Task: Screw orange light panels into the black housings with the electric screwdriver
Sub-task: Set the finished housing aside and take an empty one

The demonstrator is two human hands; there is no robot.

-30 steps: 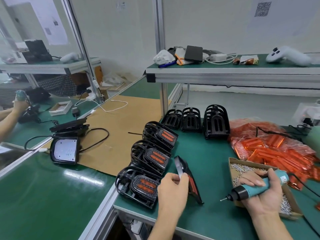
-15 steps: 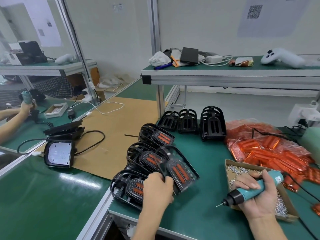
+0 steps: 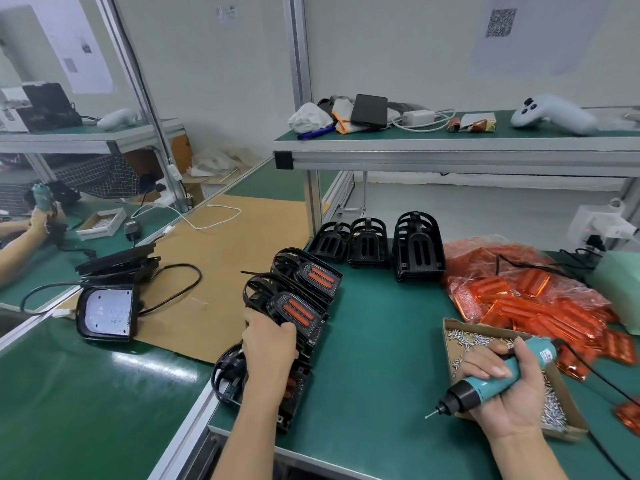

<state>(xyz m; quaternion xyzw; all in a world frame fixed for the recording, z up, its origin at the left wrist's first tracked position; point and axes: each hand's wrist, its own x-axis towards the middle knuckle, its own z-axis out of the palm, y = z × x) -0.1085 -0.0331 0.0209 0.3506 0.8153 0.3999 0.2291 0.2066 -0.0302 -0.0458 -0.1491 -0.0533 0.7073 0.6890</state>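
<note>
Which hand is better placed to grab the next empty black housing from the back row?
The left hand, probably. It only rests on a finished housing it is setting down, while the right hand grips the electric screwdriver, though the empty housings sit between them.

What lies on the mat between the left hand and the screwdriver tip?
In the head view, only bare green mat separates the left hand from the screwdriver tip.

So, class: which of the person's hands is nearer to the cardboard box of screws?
Right. The right hand, holding the screwdriver, is directly over the box of screws. The left hand is well off to its left, gripping a finished housing.
</note>
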